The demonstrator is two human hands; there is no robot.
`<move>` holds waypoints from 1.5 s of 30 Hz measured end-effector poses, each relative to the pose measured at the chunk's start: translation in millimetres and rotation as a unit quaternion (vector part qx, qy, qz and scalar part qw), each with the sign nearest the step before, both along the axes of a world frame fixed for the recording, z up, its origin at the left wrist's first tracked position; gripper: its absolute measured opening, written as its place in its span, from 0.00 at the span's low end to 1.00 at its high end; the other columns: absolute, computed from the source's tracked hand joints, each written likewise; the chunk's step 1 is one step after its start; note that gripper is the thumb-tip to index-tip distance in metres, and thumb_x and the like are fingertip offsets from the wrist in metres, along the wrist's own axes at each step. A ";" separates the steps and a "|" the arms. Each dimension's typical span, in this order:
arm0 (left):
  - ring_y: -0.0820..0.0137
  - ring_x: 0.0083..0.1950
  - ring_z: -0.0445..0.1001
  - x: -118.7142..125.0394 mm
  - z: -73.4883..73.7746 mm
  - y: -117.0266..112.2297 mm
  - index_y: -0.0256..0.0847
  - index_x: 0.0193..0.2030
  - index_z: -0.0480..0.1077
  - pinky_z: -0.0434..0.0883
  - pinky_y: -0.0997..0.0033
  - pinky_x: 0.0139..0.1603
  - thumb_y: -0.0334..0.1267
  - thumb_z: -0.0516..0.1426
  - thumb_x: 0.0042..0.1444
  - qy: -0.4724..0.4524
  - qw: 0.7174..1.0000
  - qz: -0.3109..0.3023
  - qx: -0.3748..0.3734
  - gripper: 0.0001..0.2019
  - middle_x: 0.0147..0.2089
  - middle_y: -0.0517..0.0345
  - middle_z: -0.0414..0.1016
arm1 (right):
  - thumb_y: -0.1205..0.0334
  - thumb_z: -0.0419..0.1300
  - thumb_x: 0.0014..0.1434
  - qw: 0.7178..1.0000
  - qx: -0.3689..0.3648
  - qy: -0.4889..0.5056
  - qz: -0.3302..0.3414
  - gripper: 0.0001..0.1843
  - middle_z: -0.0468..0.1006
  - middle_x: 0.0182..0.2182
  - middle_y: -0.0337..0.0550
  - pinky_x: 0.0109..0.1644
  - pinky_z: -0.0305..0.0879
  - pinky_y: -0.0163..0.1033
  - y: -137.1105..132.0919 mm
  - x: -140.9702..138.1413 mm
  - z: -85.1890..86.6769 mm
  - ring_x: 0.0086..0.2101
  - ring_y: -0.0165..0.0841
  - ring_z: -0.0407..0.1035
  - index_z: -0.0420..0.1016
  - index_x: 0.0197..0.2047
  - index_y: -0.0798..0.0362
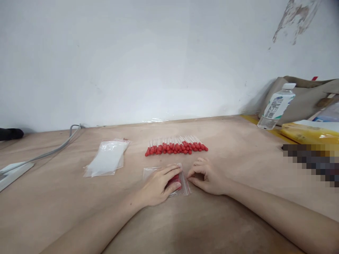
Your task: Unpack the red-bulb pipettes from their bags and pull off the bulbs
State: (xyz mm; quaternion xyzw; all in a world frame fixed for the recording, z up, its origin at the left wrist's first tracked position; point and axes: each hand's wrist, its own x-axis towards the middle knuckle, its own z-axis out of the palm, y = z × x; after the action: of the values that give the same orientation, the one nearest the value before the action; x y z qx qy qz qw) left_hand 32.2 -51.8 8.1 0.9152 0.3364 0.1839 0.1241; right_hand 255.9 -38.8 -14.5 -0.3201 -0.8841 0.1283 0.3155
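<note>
Evidently the work was only partway along: 1 zip bag (185,188) lay on the surface (225,229) with red contents (174,179) showing, though I couldn't tell whether it was sealed. The left hand (162,183) spread over it, thumb and fingers apart; the right hand (206,176) curled narrowly at its strip, perhaps pinching, I couldn't tell. Beyond, red-tipped sticks (173,148) lay loose; the stacked bags (107,157) looked unfilled.
</note>
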 end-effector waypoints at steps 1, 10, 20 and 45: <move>0.66 0.61 0.58 0.4 0.1 -0.2 0.43 0.59 0.57 0.61 0.60 0.58 0.42 0.48 0.60 0.001 1.000 0.001 0.004 0.21 0.61 0.54 0.59 | 0.65 0.56 0.54 1.000 0.001 -0.001 0.006 0.05 0.71 0.25 0.38 0.38 0.53 0.39 -0.1 0.1 -0.1 0.30 0.30 0.62 0.74 0.32 0.50; 0.65 0.58 0.61 2.5 1.7 0.7 0.45 0.58 0.58 0.63 0.60 0.56 0.41 0.47 0.60 0.008 0.999 -0.015 0.038 0.19 0.59 0.53 0.62 | 0.66 0.55 0.55 0.994 0.099 -0.042 0.023 0.08 0.73 0.28 0.39 0.37 0.49 0.40 -2.9 -1.9 2.1 0.32 0.31 0.59 0.74 0.35 0.47; 0.64 0.51 0.67 4.2 7.5 4.4 0.48 0.52 0.64 0.66 0.61 0.49 0.34 0.46 0.60 0.090 0.988 -0.034 0.117 0.15 0.54 0.52 0.64 | 0.67 0.51 0.58 0.941 0.324 -0.096 0.010 0.10 0.70 0.23 0.37 0.39 0.48 0.40 -2.1 -10.0 6.9 0.30 0.29 0.58 0.71 0.29 0.50; 0.69 0.42 0.73 -14.9 38.2 16.4 0.37 0.43 0.67 0.71 0.71 0.41 0.32 0.35 0.63 0.148 0.931 -0.050 0.329 0.20 0.49 0.50 0.70 | 0.65 0.50 0.59 0.972 0.194 -0.127 0.039 0.07 0.73 0.30 0.40 0.39 0.50 0.41 -0.3 -6.5 12.0 0.34 0.32 0.61 0.69 0.33 0.53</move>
State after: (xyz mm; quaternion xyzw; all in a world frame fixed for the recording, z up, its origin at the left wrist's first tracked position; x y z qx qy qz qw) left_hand 17.3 -35.4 46.3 0.9373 0.2254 0.1400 -0.2258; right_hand 249.4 -39.0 -2.5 -0.2314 -0.9368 -0.0747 0.2514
